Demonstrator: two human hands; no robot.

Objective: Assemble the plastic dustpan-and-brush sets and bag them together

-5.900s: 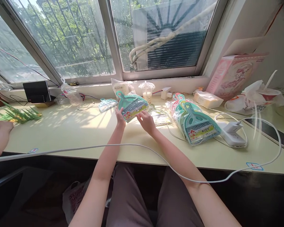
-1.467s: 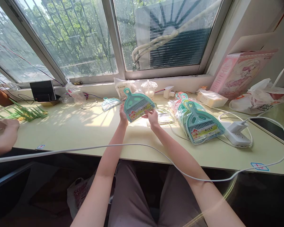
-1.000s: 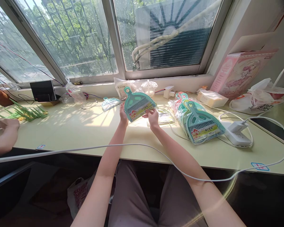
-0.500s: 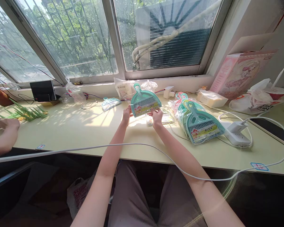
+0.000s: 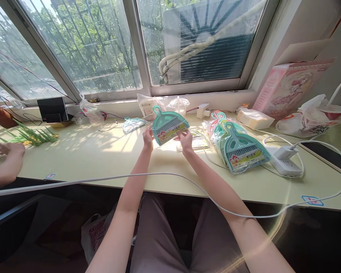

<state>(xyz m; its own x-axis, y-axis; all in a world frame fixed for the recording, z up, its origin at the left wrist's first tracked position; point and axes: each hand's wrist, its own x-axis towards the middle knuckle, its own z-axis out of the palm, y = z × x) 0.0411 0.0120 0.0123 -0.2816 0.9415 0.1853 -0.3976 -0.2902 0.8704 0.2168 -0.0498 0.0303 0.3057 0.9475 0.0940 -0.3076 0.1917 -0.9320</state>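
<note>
Teal dustpan set [image 5: 168, 128], its label print too small to read, is pinched by left hand [image 5: 148, 137] and right hand [image 5: 184, 138].

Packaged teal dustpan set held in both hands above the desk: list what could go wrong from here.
1. The left hand and right hand pinch only the lower edge of the dustpan set; its slick wrapper could slip.
2. A sealed drink cup stands just behind it; a swing might tip it.
3. The white cable drapes over both forearms, so a pull may drag the power strip.
</note>
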